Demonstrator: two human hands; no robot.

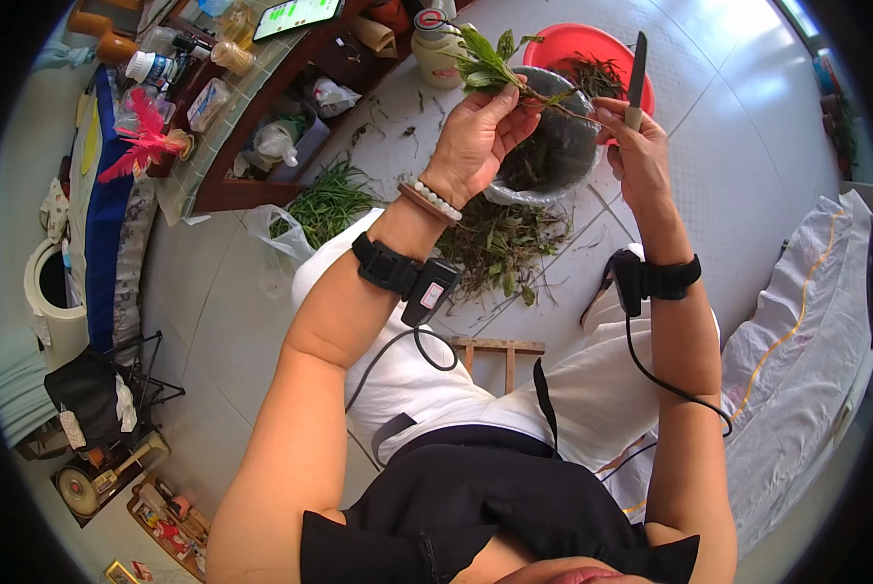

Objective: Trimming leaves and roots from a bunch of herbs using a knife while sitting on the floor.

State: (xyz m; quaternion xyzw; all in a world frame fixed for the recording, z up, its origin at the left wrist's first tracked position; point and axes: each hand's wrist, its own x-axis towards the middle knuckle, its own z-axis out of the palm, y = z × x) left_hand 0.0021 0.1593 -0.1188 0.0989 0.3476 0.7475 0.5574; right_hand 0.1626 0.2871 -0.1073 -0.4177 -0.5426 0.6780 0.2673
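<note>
My left hand (484, 135) grips a leafy green plant (489, 62) by its stem, leaves pointing up and left. The plant's thin brown roots stretch right to my right hand (637, 139), whose fingertips pinch them. That same hand also holds a knife (637, 73) by its pale handle, the dark blade pointing up. Below both hands stands a bucket lined with a clear plastic bag (588, 164), with dark plant scraps inside. Behind it, a red basin (553, 40) holds brownish plant material. A pile of uprooted plants (509, 244) lies on the floor in front of the bucket.
Green grass-like leaves (330, 204) spill from a plastic bag (279, 244) on the tiled floor. A tiled-top cabinet (217, 139) at left carries a phone (297, 16) and small bottles. A lidded jar (436, 58) stands near the basin. A white woven sack (787, 350) lies at right.
</note>
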